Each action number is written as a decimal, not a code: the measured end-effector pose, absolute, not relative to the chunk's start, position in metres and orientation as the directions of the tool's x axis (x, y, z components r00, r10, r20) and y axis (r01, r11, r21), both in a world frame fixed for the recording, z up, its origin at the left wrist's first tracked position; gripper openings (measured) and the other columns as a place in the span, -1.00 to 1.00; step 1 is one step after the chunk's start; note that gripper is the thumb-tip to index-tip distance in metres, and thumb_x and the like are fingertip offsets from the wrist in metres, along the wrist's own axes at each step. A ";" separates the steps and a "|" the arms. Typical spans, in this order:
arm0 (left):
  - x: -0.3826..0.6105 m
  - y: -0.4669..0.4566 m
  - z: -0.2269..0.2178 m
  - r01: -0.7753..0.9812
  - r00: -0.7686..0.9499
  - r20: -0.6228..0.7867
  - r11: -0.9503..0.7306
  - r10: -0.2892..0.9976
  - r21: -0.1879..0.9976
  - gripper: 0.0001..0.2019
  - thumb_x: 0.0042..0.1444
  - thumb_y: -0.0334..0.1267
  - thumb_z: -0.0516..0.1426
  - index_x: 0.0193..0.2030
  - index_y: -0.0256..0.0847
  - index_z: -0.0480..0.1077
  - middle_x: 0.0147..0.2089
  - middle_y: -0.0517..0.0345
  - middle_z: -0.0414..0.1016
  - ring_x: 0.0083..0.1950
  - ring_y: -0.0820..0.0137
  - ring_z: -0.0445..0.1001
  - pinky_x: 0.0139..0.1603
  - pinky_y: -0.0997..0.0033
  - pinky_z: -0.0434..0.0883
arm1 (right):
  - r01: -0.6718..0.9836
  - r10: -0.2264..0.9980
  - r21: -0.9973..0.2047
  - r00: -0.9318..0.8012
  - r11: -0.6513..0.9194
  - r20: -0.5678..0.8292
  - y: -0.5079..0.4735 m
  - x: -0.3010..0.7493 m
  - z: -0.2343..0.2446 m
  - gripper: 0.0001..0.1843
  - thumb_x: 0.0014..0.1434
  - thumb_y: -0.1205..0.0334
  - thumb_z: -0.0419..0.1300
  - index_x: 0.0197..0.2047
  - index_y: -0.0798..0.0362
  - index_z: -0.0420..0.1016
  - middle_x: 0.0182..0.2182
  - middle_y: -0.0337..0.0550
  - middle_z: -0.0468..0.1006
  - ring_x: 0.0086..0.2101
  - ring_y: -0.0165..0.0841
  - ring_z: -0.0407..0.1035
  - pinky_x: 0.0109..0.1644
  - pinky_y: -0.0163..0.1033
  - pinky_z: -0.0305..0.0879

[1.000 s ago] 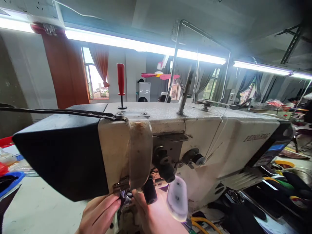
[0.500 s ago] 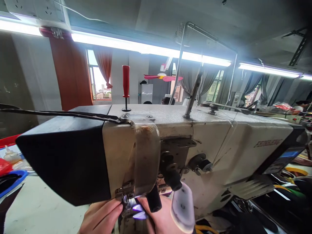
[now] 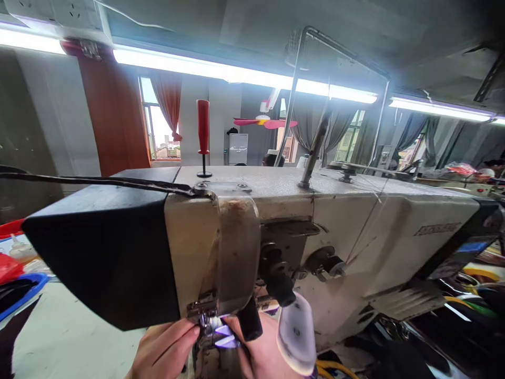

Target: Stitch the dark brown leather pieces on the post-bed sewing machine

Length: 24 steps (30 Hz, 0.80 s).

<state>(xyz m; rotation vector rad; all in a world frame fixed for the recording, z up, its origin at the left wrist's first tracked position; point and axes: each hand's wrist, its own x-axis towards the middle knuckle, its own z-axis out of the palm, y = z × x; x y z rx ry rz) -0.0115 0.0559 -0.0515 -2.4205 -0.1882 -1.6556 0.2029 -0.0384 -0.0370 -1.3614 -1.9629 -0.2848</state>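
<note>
A white sewing machine [image 3: 335, 316] with a dark end cover spans the view. Below its needle area [image 3: 205, 318], my left hand [image 3: 163, 350] has its fingers pressed together beside the needle bar and presser foot; whatever it pinches is hidden. My right hand [image 3: 266, 350] is behind the black knob and the pale oval plate [image 3: 296, 337], partly covered by them. From it, two bright pointed blades of thread snips [image 3: 225, 342] stick out leftward, spread apart, close to the needle. The right fingers are mostly hidden.
A red-handled screwdriver [image 3: 203, 126] stands upright on the machine head. A dark strip [image 3: 98, 181] runs in from the left. A blue-rimmed basin [image 3: 37, 284] sits at the left on the pale table [image 3: 71, 337]. Dark and yellow pieces lie at the lower right.
The view has shifted slightly. Both hands stay close to the needle, and the snips' blades have moved only a little.
</note>
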 end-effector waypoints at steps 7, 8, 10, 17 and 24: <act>-0.012 0.058 -0.050 0.221 0.381 0.922 -0.962 -0.064 -0.158 -0.82 0.18 -0.59 0.11 -0.19 -0.43 0.53 -0.19 -0.03 0.59 -0.13 0.34 0.58 -0.10 0.38 0.55 | 0.856 0.743 -0.239 -0.221 0.458 0.631 -0.041 0.203 -0.023 -0.52 0.14 0.44 0.08 0.10 -0.11 0.42 -0.19 -0.16 0.62 -0.26 -0.34 0.54 -0.14 -0.34 0.46; -0.012 0.057 -0.050 0.216 0.385 0.921 -0.963 -0.067 -0.160 -0.82 0.17 -0.60 0.11 -0.19 -0.44 0.53 -0.19 -0.04 0.59 -0.12 0.35 0.57 -0.10 0.38 0.54 | 0.853 0.740 -0.240 -0.224 0.463 0.634 -0.041 0.202 -0.022 -0.51 0.14 0.45 0.08 0.11 -0.11 0.41 -0.18 -0.15 0.62 -0.25 -0.34 0.54 -0.13 -0.34 0.46; -0.012 0.057 -0.050 0.211 0.383 0.923 -0.969 -0.040 -0.129 -0.81 0.17 -0.62 0.10 -0.19 -0.43 0.53 -0.18 -0.03 0.58 -0.11 0.37 0.56 -0.09 0.40 0.53 | 0.849 0.734 -0.245 -0.218 0.468 0.644 -0.040 0.202 -0.024 -0.46 0.11 0.48 0.07 0.14 -0.11 0.39 -0.16 -0.14 0.63 -0.23 -0.33 0.55 -0.12 -0.32 0.47; -0.013 0.055 -0.043 0.215 0.389 0.919 -0.965 -0.058 -0.151 -0.80 0.19 -0.61 0.08 -0.19 -0.42 0.53 -0.16 -0.01 0.59 -0.03 0.39 0.53 -0.01 0.46 0.52 | 0.875 0.699 -0.171 -0.230 0.454 0.677 -0.036 0.205 -0.040 -0.40 0.07 0.49 0.06 0.17 -0.09 0.34 -0.11 -0.10 0.64 -0.20 -0.28 0.56 -0.08 -0.25 0.49; -0.018 0.061 -0.054 0.360 0.424 0.906 -0.918 0.004 -0.164 -0.83 0.12 -0.54 0.15 -0.15 -0.32 0.47 -0.27 0.05 0.63 -0.21 0.38 0.61 -0.12 0.45 0.54 | 0.881 0.632 -0.086 -0.262 0.465 0.729 -0.036 0.203 -0.035 -0.43 0.09 0.49 0.00 0.17 -0.02 0.27 -0.09 -0.01 0.62 -0.16 -0.23 0.57 -0.11 -0.16 0.53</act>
